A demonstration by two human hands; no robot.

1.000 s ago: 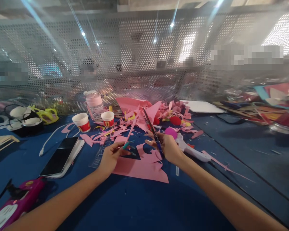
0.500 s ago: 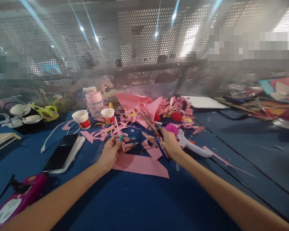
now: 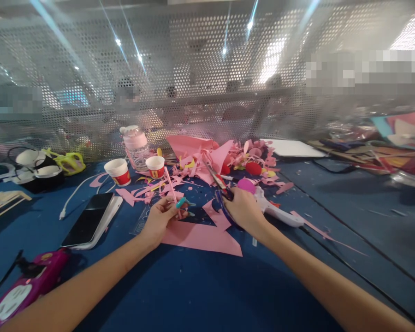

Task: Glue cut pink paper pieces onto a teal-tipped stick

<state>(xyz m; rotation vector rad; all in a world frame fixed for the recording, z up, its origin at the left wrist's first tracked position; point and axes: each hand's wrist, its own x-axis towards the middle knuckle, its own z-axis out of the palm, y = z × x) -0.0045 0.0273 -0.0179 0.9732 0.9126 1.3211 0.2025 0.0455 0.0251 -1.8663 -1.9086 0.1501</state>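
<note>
Between the thumb and fingers of my left hand (image 3: 164, 219) is a narrow pink paper strip (image 3: 169, 183), its free end pointing up and away. My right hand (image 3: 244, 207) grips a pair of scissors (image 3: 224, 198) with dark blue handles; the blades reach forward over the pink scraps. A long pink paper piece (image 3: 204, 239) lies flat on the blue table just below both hands. A smaller cut pink piece (image 3: 217, 215) rests between them, partly behind the scissors handle. Beside my right hand lies a white glue gun (image 3: 280, 214), with a purple ball (image 3: 246, 185) close by.
A heap of pink paper scraps (image 3: 252, 154) lies ahead before a perforated metal screen (image 3: 200, 69). Two spots hold paper cups (image 3: 117, 171), near a bottle (image 3: 135, 145). Phones (image 3: 90, 219) and a magenta device (image 3: 27, 286) are at left. A black cord (image 3: 352, 272) runs right.
My left fingers have closed in and the thumb has shifted slightly right, with the strip more upright. My right hand has turned a little, and the scissors' blades look closer together.
</note>
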